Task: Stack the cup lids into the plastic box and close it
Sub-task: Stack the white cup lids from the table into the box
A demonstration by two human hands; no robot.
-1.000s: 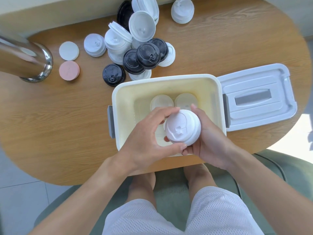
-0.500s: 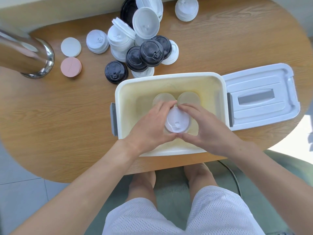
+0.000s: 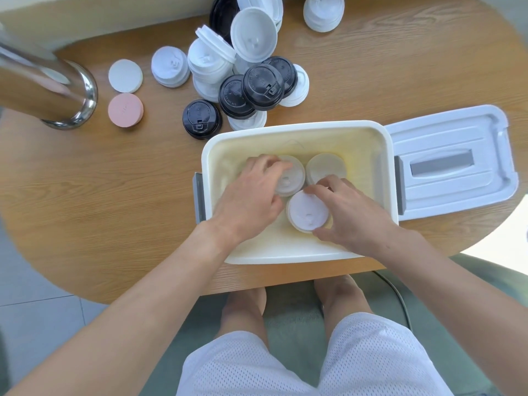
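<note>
The white plastic box (image 3: 294, 127) stands open on the table in front of me. A stack of white cup lids (image 3: 308, 214) sits on its floor near the front, and my right hand (image 3: 353, 214) holds the stack between forefinger and thumb. My left hand (image 3: 250, 197) is inside the box too, its loosely bent fingers lying over the back-left lid (image 3: 293, 178). Another pale lid (image 3: 325, 167) lies at the back right. The box lid (image 3: 451, 164) lies flat to the right of the box. A heap of white and black cup lids (image 3: 245, 72) lies behind the box.
A shiny metal cylinder (image 3: 48, 90) stands at the far left. Beside it lie a white disc (image 3: 125, 75) and a pink disc (image 3: 125, 110). A single black lid (image 3: 201, 119) lies near the box's back-left corner. More white lids (image 3: 324, 11) sit at the table's far edge.
The white lid stack went from above the box rim down onto the box floor. My left hand has let go of it and shifted over the back-left lid.
</note>
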